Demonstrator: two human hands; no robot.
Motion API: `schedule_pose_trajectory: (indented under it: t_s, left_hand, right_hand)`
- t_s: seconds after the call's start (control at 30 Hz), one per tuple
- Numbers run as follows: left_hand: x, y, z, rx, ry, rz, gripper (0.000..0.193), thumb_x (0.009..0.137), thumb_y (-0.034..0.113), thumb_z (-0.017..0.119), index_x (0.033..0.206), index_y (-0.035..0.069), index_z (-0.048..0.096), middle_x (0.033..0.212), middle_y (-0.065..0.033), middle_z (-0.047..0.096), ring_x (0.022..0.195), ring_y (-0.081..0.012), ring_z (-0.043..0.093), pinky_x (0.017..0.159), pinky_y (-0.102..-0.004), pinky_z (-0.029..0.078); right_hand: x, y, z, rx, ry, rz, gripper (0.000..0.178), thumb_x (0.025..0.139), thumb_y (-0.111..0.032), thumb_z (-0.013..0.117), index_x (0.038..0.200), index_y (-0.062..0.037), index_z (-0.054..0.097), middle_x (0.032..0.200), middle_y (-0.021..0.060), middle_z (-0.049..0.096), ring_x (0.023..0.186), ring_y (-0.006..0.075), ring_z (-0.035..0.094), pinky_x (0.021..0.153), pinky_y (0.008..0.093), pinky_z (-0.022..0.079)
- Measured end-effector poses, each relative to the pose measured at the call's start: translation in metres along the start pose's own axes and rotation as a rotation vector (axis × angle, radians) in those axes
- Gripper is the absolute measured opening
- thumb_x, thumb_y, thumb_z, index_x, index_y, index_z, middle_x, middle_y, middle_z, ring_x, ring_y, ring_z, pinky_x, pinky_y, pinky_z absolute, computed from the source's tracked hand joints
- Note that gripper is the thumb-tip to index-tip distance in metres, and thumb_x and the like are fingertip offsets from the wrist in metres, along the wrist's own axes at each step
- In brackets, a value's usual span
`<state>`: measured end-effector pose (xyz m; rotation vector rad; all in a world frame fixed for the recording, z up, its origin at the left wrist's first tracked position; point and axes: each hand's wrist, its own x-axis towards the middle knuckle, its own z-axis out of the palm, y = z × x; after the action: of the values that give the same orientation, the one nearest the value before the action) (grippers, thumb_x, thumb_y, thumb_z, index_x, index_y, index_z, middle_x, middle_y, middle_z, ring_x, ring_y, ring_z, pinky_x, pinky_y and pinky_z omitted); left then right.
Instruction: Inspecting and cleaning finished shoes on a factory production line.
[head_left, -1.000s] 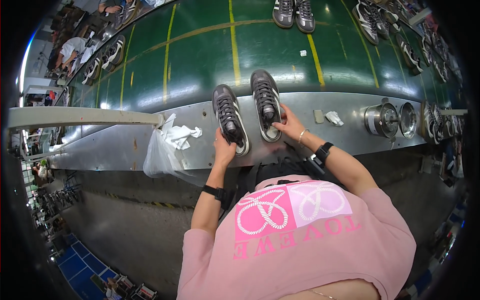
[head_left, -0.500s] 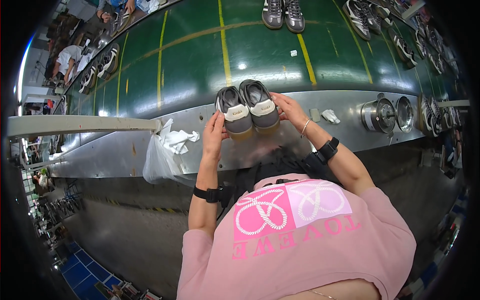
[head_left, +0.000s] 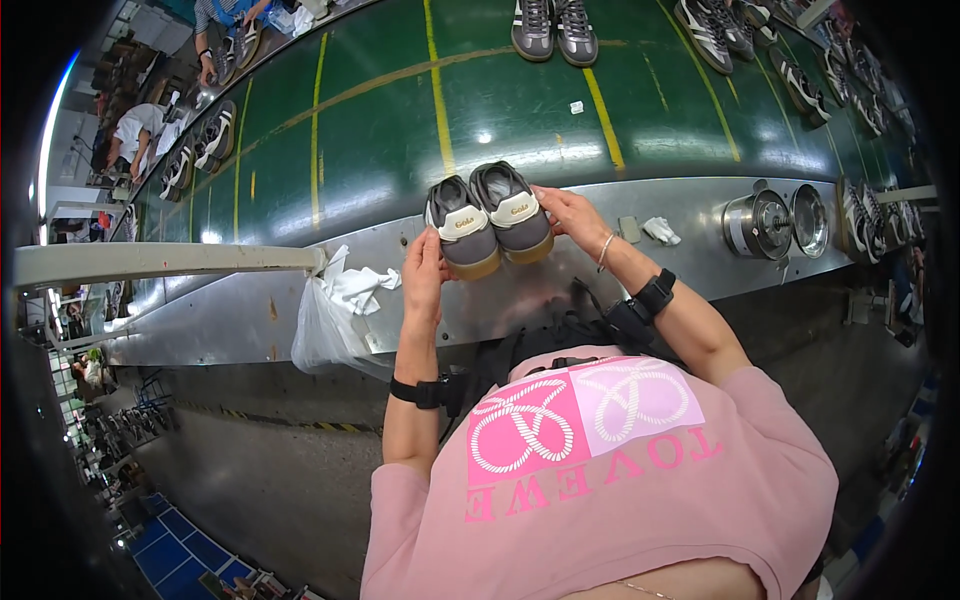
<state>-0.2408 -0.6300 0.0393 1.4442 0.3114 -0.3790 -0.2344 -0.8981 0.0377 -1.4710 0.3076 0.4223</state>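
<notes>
A pair of dark grey sneakers is held side by side above the metal ledge, heels toward me, with white heel tabs and gum-brown soles. My left hand point(head_left: 424, 278) grips the left sneaker point(head_left: 468, 240) by its outer side, thumb up along the edge. On the other side, my right hand point(head_left: 573, 217) has its fingers closed on the right sneaker point(head_left: 519, 222) near the heel. The two shoes touch or nearly touch each other. The far fingers of both hands are partly hidden behind the shoes.
Beyond the metal ledge point(head_left: 690, 215) lies a green belt point(head_left: 380, 120) with yellow lines, carrying more sneakers point(head_left: 555, 28). Right along the ledge are a white crumpled cloth point(head_left: 661, 232) and a metal pot point(head_left: 757, 226). Leftward, a plastic bag point(head_left: 325, 325) hangs by a pale bar point(head_left: 170, 257). Co-workers sit across.
The held sneakers have tilted a little, so more of their brown soles and heels shows. Both hands keep their hold. The shoes on the belt appear slightly further left in view.
</notes>
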Motion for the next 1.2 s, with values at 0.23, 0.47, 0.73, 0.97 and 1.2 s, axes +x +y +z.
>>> schedule_pose_trajectory:
  t_s: [0.23, 0.47, 0.73, 0.97, 1.2]
  left_hand:
    - [-0.007, 0.001, 0.009, -0.009, 0.117, -0.093, 0.051, 0.098, 0.047, 0.053, 0.130, 0.008, 0.045, 0.100, -0.0093, 0.062, 0.077, -0.0154, 0.061, 0.062, -0.0319, 0.050]
    - [-0.012, -0.021, 0.011, 0.046, 0.164, -0.283, 0.079, 0.079, 0.030, 0.074, 0.143, 0.008, 0.034, 0.110, -0.0151, 0.057, 0.092, -0.0216, 0.063, 0.073, -0.0339, 0.052]
    - [-0.035, -0.043, 0.004, 1.089, 0.346, 0.449, 0.083, 0.069, 0.026, 0.083, 0.139, 0.008, 0.044, 0.126, -0.0151, 0.053, 0.113, -0.0327, 0.054, 0.091, -0.0420, 0.048]
    - [-0.028, -0.064, -0.006, 0.903, 0.272, 0.509, 0.062, 0.078, 0.014, 0.075, 0.135, 0.014, 0.051, 0.123, -0.0102, 0.059, 0.098, -0.0274, 0.061, 0.084, -0.0365, 0.051]
    - [-0.027, -0.054, -0.016, 0.740, 0.212, 0.257, 0.047, 0.080, 0.010, 0.065, 0.126, 0.015, 0.060, 0.113, -0.0084, 0.065, 0.074, -0.0233, 0.063, 0.070, -0.0340, 0.052]
  right_hand:
    - [0.000, 0.003, 0.007, 0.022, -0.033, 0.025, 0.053, 0.099, -0.041, 0.053, 0.134, -0.0015, 0.051, 0.092, -0.0007, 0.059, 0.069, 0.0072, 0.049, 0.061, 0.0238, 0.045]
    - [-0.003, 0.045, 0.016, -0.058, 0.010, 0.121, 0.064, 0.086, -0.041, 0.068, 0.138, -0.0101, 0.047, 0.113, 0.0177, 0.060, 0.100, 0.0228, 0.061, 0.087, 0.0347, 0.049]
    - [-0.021, 0.036, 0.000, -0.913, 0.261, -0.617, 0.056, 0.074, -0.024, 0.073, 0.126, -0.0102, 0.059, 0.133, 0.0155, 0.050, 0.118, 0.0361, 0.050, 0.103, 0.0424, 0.042]
    - [-0.011, 0.045, -0.003, -0.982, 0.192, -0.635, 0.035, 0.081, -0.011, 0.065, 0.116, -0.0122, 0.065, 0.126, 0.0086, 0.058, 0.114, 0.0298, 0.057, 0.092, 0.0402, 0.051]
    - [-0.009, 0.045, -0.007, -1.024, 0.222, -0.658, 0.034, 0.083, -0.011, 0.063, 0.117, -0.0119, 0.063, 0.121, 0.0073, 0.062, 0.109, 0.0283, 0.060, 0.090, 0.0385, 0.052]
